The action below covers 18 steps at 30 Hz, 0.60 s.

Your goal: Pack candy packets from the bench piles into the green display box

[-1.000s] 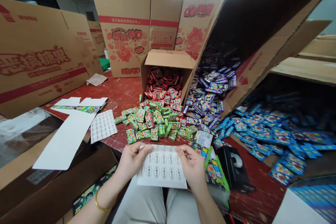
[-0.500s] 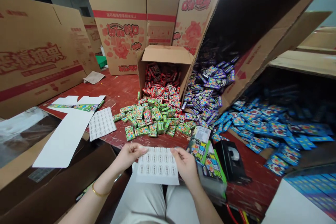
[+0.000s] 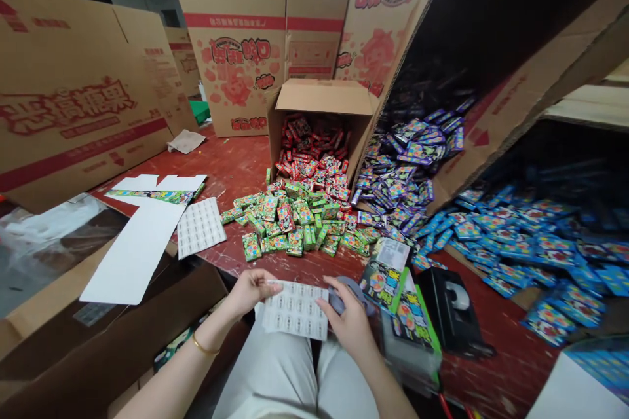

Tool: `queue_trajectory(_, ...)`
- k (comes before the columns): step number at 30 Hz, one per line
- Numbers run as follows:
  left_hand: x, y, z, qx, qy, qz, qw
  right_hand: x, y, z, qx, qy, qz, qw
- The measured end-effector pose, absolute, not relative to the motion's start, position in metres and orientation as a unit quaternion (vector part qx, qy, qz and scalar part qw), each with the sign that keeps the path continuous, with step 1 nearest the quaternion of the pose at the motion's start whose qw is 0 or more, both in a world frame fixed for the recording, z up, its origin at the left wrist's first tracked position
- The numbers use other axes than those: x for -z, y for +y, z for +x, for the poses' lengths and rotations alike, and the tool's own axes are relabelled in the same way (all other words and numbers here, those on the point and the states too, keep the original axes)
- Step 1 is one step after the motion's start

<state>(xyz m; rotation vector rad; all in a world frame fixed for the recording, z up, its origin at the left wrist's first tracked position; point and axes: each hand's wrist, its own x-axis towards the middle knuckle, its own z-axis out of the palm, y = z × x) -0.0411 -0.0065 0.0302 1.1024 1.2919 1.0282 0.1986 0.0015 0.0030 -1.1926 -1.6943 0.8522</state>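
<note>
I hold a white sheet of round stickers (image 3: 295, 309) over my lap, just below the edge of the red table (image 3: 236, 173). My left hand (image 3: 250, 291) pinches the sheet's top left corner. My right hand (image 3: 350, 322) grips its right edge, with its fingers beside a grey object (image 3: 344, 288) that I cannot make out. Just beyond the sheet lies a heap of small green packets (image 3: 289, 222). A green display box (image 3: 398, 304) stands right of my right hand.
Tipped cartons spill red packets (image 3: 314, 157), purple packets (image 3: 403, 170) and blue packets (image 3: 521, 236) onto the table. A black tape dispenser (image 3: 455, 311) sits at the right. A second sticker sheet (image 3: 200, 226) and white flat card (image 3: 140, 249) lie at the left. Large cartons (image 3: 73, 91) ring the table.
The sticker sheet and both hands have dropped lower and tilted, and my right hand now sits beside a grey object. The view has shifted slightly.
</note>
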Motion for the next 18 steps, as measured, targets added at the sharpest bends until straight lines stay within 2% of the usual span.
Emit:
queue_trajectory(3, -0.052, -0.013, -0.04, -0.434, 0.536, 0.479, 0.544, -0.01, 0.007, 0.196, -0.494, -0.615, -0.462, 0.405)
queue_trajectory(5, -0.063, -0.016, -0.04, -0.432, 0.534, 0.489, 0.537, -0.019, 0.007, 0.196, -0.536, -0.588, -0.453, 0.401)
queue_trajectory(11, -0.068, -0.018, -0.04, -0.434, 0.539, 0.529, 0.491, -0.043, 0.001, 0.196, -0.493, -0.579, -0.464, 0.454)
queue_trajectory(18, -0.044, -0.011, -0.041, -0.405, 0.542, 0.579, 0.455, -0.028, 0.006, 0.203, -0.457, -0.598, -0.467, 0.464)
